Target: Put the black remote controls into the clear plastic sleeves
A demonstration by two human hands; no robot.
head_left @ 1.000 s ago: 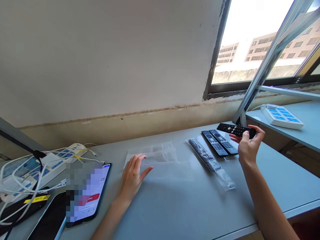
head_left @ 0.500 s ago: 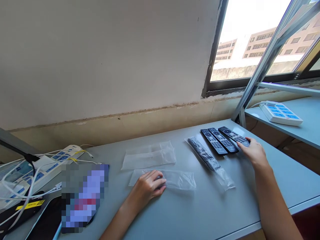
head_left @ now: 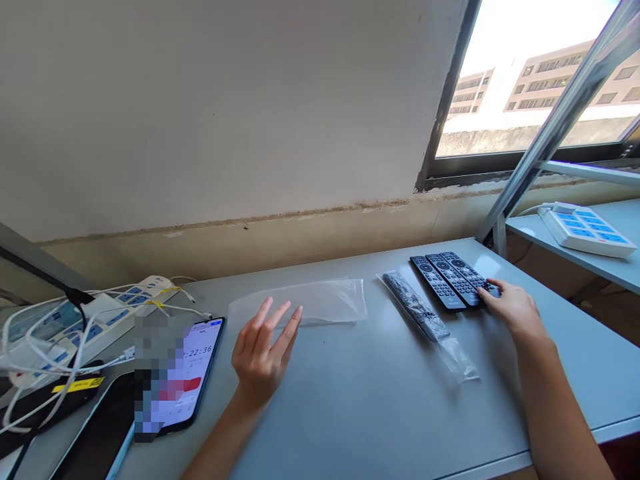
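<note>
My left hand (head_left: pixel 263 353) is open, fingers spread, at the near edge of clear plastic bags (head_left: pixel 325 303) that lie flat and overlap. It holds nothing. My right hand (head_left: pixel 513 310) grips the near end of the rightmost black remote control (head_left: pixel 463 267), thumb and fingers on its sides. Close beside it to the left lie the middle remote control (head_left: pixel 450 277) and the left remote control (head_left: pixel 435 283), side by side and slanted. Left of these, another remote control in a clear plastic sleeve (head_left: pixel 415 307) lies with the sleeve's loose end toward me.
On the left are a lit phone (head_left: pixel 195 373), a dark-screened device (head_left: pixel 95 433), white cables and a power strip (head_left: pixel 150 290). The grey table (head_left: pixel 350 413) meets the wall at the back. A metal post (head_left: pixel 545 127) rises at the right corner. Another power strip (head_left: pixel 585 230) sits on the neighbouring table.
The nearer plastic bag has moved back onto the other one, and my left hand has come off it and spread its fingers. My right hand has brought the rightmost remote control against its neighbour.
</note>
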